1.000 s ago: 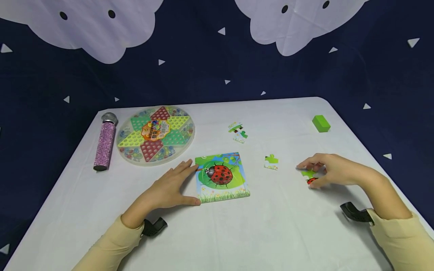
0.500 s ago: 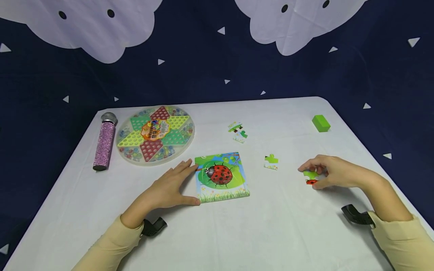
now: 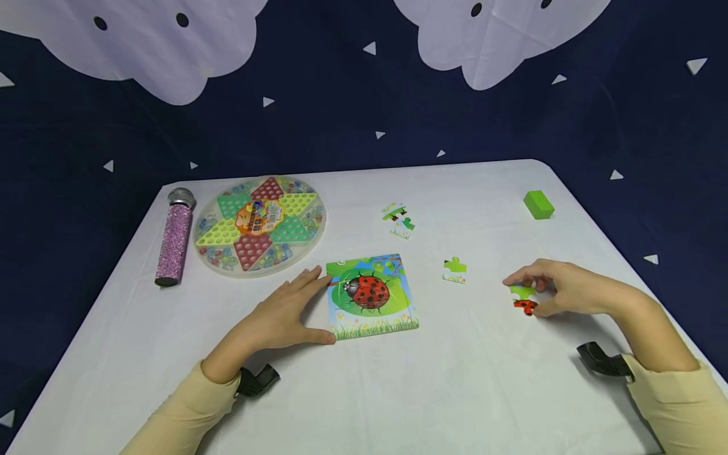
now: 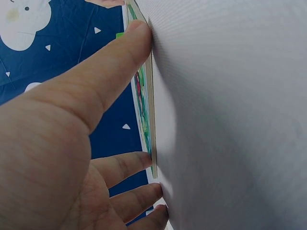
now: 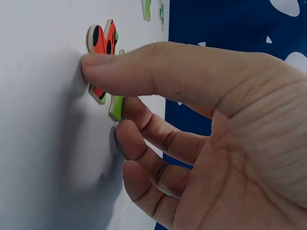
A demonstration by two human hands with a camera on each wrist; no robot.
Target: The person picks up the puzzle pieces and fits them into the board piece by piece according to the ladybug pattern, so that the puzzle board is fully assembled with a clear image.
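A square ladybug puzzle board [image 3: 372, 296] lies flat on the white table. My left hand [image 3: 279, 314] rests at its left side with fingers spread, thumb touching the near corner and fingertips at the edge; the left wrist view shows the thumb [image 4: 136, 40] against that edge. Over on the right, my right hand [image 3: 571, 287] holds two puzzle pieces on the tabletop between thumb and curled fingers. One is a green piece [image 3: 522, 292]; the other, a red, black-spotted piece [image 3: 526, 306], lies nearer me. In the right wrist view the thumb covers part of the red piece [image 5: 99, 40].
Beyond the board lie a few small puzzle pieces [image 3: 398, 218], and a green-and-white piece [image 3: 455, 269] sits between board and right hand. A Chinese checkers set [image 3: 260, 226] and a pink glittery microphone [image 3: 174, 243] stand left. A green block [image 3: 538, 205] is back right.
My right hand has shifted slightly right, and more of the red piece shows beside the thumb. The left hand and the board have stayed in place.
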